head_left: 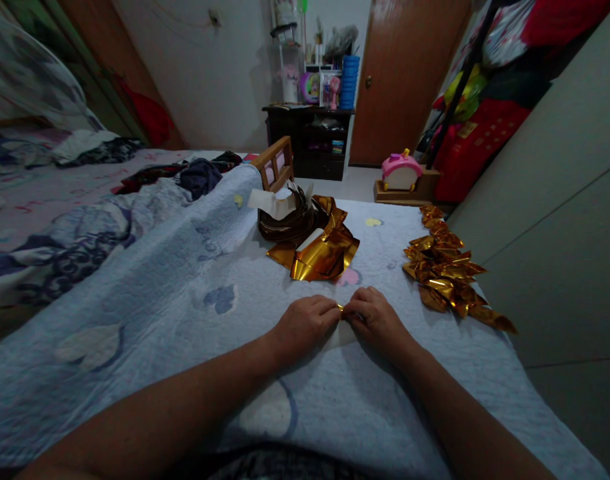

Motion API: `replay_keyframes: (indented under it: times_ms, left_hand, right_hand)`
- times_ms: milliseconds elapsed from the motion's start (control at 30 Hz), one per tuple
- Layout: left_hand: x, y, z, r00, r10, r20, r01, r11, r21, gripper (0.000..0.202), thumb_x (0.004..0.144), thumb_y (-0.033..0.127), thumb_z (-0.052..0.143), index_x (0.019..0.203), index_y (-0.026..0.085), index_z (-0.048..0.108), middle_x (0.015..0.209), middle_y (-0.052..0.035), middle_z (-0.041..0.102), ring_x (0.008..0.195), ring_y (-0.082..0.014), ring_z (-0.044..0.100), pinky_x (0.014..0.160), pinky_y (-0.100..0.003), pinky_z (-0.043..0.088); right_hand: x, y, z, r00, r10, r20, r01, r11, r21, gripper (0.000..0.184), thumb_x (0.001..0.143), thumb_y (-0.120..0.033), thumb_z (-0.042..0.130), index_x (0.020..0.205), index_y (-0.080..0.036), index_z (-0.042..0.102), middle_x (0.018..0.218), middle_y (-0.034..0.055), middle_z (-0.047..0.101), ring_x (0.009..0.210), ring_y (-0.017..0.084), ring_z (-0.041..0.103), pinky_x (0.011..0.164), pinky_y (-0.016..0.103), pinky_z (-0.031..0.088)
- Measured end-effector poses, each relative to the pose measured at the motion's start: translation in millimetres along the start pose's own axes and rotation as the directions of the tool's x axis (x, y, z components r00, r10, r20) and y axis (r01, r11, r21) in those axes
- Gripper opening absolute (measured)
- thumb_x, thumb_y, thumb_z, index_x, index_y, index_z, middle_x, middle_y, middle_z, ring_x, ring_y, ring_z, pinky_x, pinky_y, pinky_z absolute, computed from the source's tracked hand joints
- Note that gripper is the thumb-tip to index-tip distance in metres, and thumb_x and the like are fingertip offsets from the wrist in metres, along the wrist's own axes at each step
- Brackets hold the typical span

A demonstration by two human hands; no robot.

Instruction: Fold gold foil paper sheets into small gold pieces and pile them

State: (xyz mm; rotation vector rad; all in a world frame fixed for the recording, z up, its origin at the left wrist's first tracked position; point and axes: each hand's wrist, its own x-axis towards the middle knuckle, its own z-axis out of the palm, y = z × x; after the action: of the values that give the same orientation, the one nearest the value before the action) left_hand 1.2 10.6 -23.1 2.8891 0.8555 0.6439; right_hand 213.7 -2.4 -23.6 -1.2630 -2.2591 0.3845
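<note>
Right now you have two hands meeting over one small gold piece (340, 309), mostly hidden, your left hand (307, 325) and right hand (377, 320) each pinched closed on it. Beyond them sits one dark stack (287, 223), with loose gold sheets (322, 257) overlapping at its near right; to the right, folded gold pieces (442, 263) line the quilt's edge, too bunched to count. Patterned quilt (185, 360) stretches left of you and separates your right hand from that row. Both forearms angle inward from the near side, knuckles up.
</note>
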Motion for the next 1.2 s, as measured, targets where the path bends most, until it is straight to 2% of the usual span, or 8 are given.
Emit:
replay_keyframes:
  times_ms: [133,333,600,700,800,967,1200]
  left_hand:
    - [1,0,1.2,0.999,-0.035,0.021,0.036,0.999,-0.040,0.017,0.101,0.021,0.053,0.112,0.014,0.064,0.099,-0.0087,0.070,0.096,-0.0217,0.065,0.084,-0.036,0.056]
    - [2,0,0.9,0.997,-0.028,0.070,0.029,0.999,-0.013,0.018,0.100,0.021,0.057,0.116,0.015,0.064,0.104,-0.0082,0.068,0.099,-0.0229,0.062,0.087,-0.036,0.055]
    - [3,1,1.2,0.994,-0.049,0.095,0.047,0.999,0.026,0.015,0.100,0.023,0.056,0.109,0.016,0.066,0.100,-0.0064,0.066,0.095,-0.0220,0.061,0.083,-0.034,0.055]
    - [4,1,-0.3,0.995,-0.024,0.101,0.021,0.999,0.032,0.016,0.101,0.022,0.054,0.110,0.014,0.065,0.102,-0.0075,0.067,0.096,-0.0223,0.061,0.084,-0.035,0.055]
    - [4,2,-3.0,0.995,0.014,0.101,-0.015,1.000,0.011,0.017,0.101,0.019,0.053,0.112,0.013,0.065,0.105,-0.0086,0.068,0.098,-0.0227,0.062,0.087,-0.036,0.056]
    - [5,3,-4.9,0.997,0.013,0.081,-0.012,1.000,-0.008,0.017,0.100,0.017,0.054,0.112,0.013,0.065,0.103,-0.0086,0.070,0.097,-0.0225,0.062,0.086,-0.037,0.057]
    - [3,3,-3.3,0.999,0.015,0.049,-0.016,1.000,0.011,0.017,0.100,0.017,0.053,0.111,0.013,0.066,0.103,-0.0095,0.071,0.096,-0.0218,0.064,0.085,-0.036,0.057]
  right_hand:
    - [-1,-1,-3,1.000,-0.013,0.015,0.013,1.000,0.023,0.018,0.088,-0.007,0.064,0.090,-0.020,0.076,0.087,0.0051,0.065,0.086,0.020,0.056,0.079,0.034,0.044]
    - [0,-2,-3,0.999,-0.033,0.004,0.033,0.999,0.003,0.018,0.091,-0.009,0.064,0.089,-0.022,0.077,0.085,0.0045,0.064,0.085,0.019,0.056,0.078,0.033,0.044]
    - [0,-4,-4,0.997,-0.076,0.006,0.076,0.996,-0.041,0.016,0.092,-0.012,0.065,0.086,-0.021,0.077,0.084,0.0053,0.064,0.083,0.020,0.055,0.075,0.032,0.044]
    - [0,-4,-4,0.997,-0.080,0.013,0.080,0.996,-0.041,0.016,0.092,-0.013,0.065,0.084,-0.021,0.076,0.084,0.0055,0.064,0.083,0.020,0.054,0.075,0.032,0.044]
    - [1,-5,-5,0.996,-0.089,0.023,0.091,0.995,-0.049,0.016,0.092,-0.014,0.065,0.083,-0.021,0.076,0.084,0.0057,0.065,0.083,0.020,0.054,0.075,0.032,0.044]
    - [2,-7,-8,0.993,-0.104,0.062,0.107,0.992,-0.060,0.017,0.092,-0.013,0.066,0.079,-0.020,0.075,0.083,0.0058,0.064,0.082,0.020,0.053,0.074,0.032,0.043]
    - [2,-8,-12,0.989,-0.100,0.111,0.105,0.993,-0.044,0.018,0.091,-0.011,0.065,0.086,-0.022,0.078,0.085,0.0055,0.065,0.084,0.020,0.053,0.076,0.032,0.044]
